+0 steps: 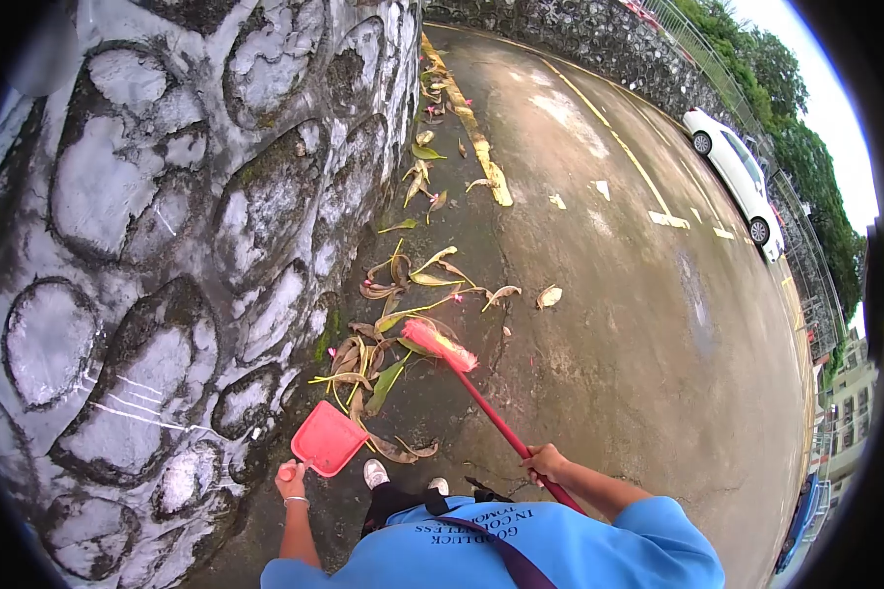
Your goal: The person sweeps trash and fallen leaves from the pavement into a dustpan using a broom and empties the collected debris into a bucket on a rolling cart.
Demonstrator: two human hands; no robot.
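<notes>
My left hand (291, 478), at the lower left, is closed round the handle of a red dustpan (330, 439). The pan looks empty and lies beside the stone wall. My right hand (544, 463) grips the long red handle of a broom (440, 346), its fingers wrapped round the shaft. The pinkish-red bristles with a yellow middle touch the ground at a pile of dry and green leaves (356, 363). More fallen leaves (417, 182) and small pink petals run along the foot of the wall, farther ahead.
A rough stone wall (157, 245) rises close on the left. Yellow lines mark the wet concrete ground (609, 344). A white car (737, 177) is parked at the upper right, by a fence, and a blue vehicle (801, 520) shows at the lower right.
</notes>
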